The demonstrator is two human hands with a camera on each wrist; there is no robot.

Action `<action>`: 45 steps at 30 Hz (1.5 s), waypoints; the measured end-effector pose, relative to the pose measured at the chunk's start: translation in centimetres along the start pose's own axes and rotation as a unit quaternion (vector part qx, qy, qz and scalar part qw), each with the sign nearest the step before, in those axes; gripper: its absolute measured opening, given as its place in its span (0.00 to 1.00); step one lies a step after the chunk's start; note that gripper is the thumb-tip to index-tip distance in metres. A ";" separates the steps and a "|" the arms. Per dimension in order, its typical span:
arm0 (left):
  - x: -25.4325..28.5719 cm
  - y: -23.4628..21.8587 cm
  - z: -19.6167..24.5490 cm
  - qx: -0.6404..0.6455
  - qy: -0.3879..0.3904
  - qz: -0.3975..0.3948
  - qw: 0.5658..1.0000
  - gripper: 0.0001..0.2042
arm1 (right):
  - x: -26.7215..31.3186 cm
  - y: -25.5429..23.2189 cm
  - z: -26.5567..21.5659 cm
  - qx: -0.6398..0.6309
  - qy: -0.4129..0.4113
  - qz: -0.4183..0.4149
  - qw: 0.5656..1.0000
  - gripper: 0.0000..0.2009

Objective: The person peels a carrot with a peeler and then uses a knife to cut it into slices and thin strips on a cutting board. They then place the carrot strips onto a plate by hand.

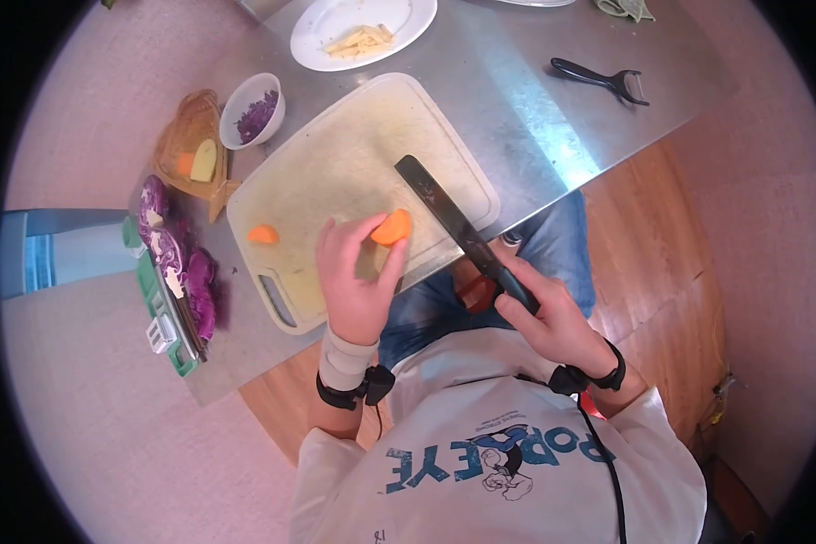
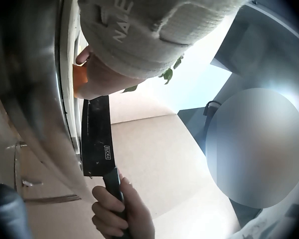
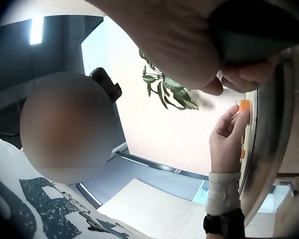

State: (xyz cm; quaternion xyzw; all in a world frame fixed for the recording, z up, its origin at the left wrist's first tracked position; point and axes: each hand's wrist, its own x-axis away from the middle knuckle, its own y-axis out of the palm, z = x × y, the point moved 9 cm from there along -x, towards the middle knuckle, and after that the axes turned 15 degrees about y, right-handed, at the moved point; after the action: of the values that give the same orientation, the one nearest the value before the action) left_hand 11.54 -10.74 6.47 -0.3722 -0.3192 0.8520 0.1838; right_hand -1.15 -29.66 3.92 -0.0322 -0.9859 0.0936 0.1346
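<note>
Between thumb and fingers my left hand [image 1: 355,272] pinches an orange carrot piece [image 1: 393,228] over the front part of the cutting board [image 1: 335,145]. The right hand [image 1: 558,319] grips the black handle of a broad dark kitchen knife [image 1: 453,222]; its blade slants over the board's right side, to the right of the carrot piece. In the left wrist view the knife blade [image 2: 97,139] shows nearly full length, fingers curled round the handle. A second carrot piece [image 1: 263,235] lies on the board's left side, near the handle slot.
Behind the board are a white plate [image 1: 313,41] with pale strips and a bowl [image 1: 228,113] of shredded purple cabbage. A basket [image 1: 174,136] holds cut vegetables. Cabbage pieces [image 1: 199,281] lie at left beside a green-framed tool [image 1: 145,272]. A peeler [image 1: 598,78] rests at right.
</note>
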 end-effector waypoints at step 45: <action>1.2 -0.8 -0.2 -0.076 0.021 -0.005 0.997 0.25 | 0.0 1.2 -1.0 0.066 0.021 -0.055 0.996 0.28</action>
State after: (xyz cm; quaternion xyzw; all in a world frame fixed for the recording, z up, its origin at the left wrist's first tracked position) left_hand 10.98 -9.41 6.34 -0.4016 -0.3811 0.8161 0.1656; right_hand -0.86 -28.25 4.67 0.0290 -0.9749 0.1502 0.1618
